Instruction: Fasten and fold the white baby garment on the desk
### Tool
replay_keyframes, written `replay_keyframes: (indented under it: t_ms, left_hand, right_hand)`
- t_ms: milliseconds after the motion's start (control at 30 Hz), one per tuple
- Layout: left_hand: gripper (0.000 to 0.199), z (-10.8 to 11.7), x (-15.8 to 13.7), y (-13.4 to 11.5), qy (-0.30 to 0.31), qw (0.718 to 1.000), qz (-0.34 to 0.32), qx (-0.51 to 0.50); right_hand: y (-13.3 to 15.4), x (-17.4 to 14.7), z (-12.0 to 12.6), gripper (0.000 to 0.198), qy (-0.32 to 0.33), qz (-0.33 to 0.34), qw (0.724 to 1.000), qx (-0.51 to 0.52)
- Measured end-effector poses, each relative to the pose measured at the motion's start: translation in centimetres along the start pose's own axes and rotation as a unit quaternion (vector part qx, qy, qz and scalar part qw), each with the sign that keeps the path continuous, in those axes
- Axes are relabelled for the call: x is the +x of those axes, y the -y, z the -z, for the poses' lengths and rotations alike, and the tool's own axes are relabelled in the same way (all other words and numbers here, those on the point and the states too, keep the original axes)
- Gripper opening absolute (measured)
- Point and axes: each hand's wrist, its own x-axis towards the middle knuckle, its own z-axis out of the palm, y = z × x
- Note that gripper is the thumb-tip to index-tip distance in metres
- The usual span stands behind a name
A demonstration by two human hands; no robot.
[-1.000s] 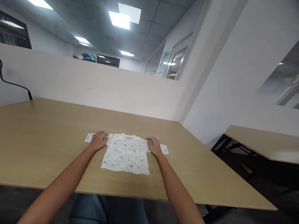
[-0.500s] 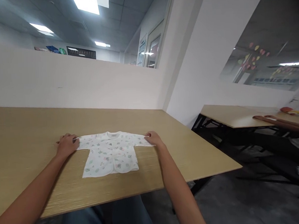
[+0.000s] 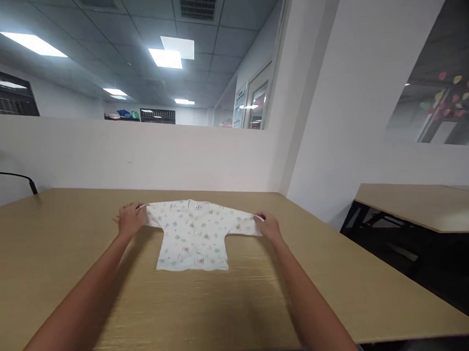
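A small white baby shirt [image 3: 192, 235] with a scattered print hangs stretched between my hands, its long sleeves spread to both sides. My left hand [image 3: 131, 219] pinches the cuff of the left-hand sleeve. Closed on the other cuff is my right hand [image 3: 267, 226]. The neckline with its printed label faces the far side, and the hem points toward me. The sleeves look raised off the wooden table [image 3: 179, 314]; whether the hem still touches it I cannot tell.
A white wall [image 3: 202, 161] borders the table's far side, and a slanting pillar [image 3: 304, 88] stands at its right corner. A black cable [image 3: 10, 174] rises at the far left. Another table [image 3: 409, 203] stands to the right.
Both hands have lifted the shirt by its cuffs and carried it away from me toward the far side. The view has tilted up, and the person at the right table is out of sight.
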Motion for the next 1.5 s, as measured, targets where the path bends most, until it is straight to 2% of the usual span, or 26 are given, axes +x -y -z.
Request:
replay_keyframes:
  t_ms: [133,233,333,467,533,633,700,800,900,1033,1200,1333,1433,1500]
  left_hand:
    - [0.035,3.6,3.0,-1.8,-0.084,0.995,-0.019,-0.051]
    - [0.039,5.7,2.7,-2.0,-0.092,0.99,-0.061,-0.084]
    - [0.044,6.5,-0.2,-0.7,-0.032,0.99,-0.076,-0.111]
    - [0.05,6.8,-6.1,2.2,0.087,0.981,-0.088,-0.149]
    - [0.048,7.3,-8.7,3.2,0.159,0.969,-0.089,-0.165]
    - [0.042,8.4,-11.4,4.1,0.26,0.945,-0.093,-0.175]
    - [0.039,8.9,-12.2,4.8,0.299,0.934,-0.1,-0.17]
    - [0.042,8.4,-12.7,6.3,0.287,0.945,-0.091,-0.128]
    - [0.052,6.9,-12.8,8.2,0.25,0.965,-0.064,-0.04]
    - [0.057,5.5,-12.6,9.5,0.238,0.97,-0.051,0.011]
    - [0.044,6.2,-12.4,8.3,0.253,0.963,-0.062,-0.068]
    - [0.045,6.9,-12.6,6.0,0.264,0.948,-0.012,-0.18]
    - [0.05,7.0,-12.6,2.6,0.274,0.92,0.031,-0.277]
    - [0.052,7.0,-12.5,-0.9,0.293,0.901,0.026,-0.318]
  right_hand:
    - [3.1,1.9,1.7,0.041,-0.143,0.025,0.987,0.07]
    - [3.8,1.4,3.0,0.049,-0.167,0.037,0.977,0.129]
    - [2.5,-0.7,3.8,0.053,-0.116,0.01,0.976,0.185]
    - [-0.9,-4.5,5.2,0.051,0.017,-0.014,0.974,0.225]
    - [-2.3,-6.2,6.1,0.048,0.092,-0.03,0.97,0.224]
    - [-3.1,-7.9,7.4,0.04,0.213,-0.02,0.95,0.226]
    - [-3.0,-8.5,7.7,0.037,0.242,-0.024,0.942,0.23]
    - [-2.6,-9.0,7.5,0.038,0.223,-0.043,0.958,0.173]
    - [-2.9,-9.0,7.0,0.039,0.211,0.001,0.974,0.086]
    - [-4.1,-8.7,6.6,0.038,0.197,0.038,0.979,0.039]
    - [-4.4,-8.6,6.7,0.029,0.211,0.056,0.975,0.028]
    - [-3.9,-8.9,6.6,0.032,0.219,0.051,0.973,0.043]
    - [-3.7,-9.2,6.5,0.036,0.225,0.041,0.972,0.055]
    - [-3.8,-9.3,6.4,0.037,0.225,0.036,0.972,0.055]
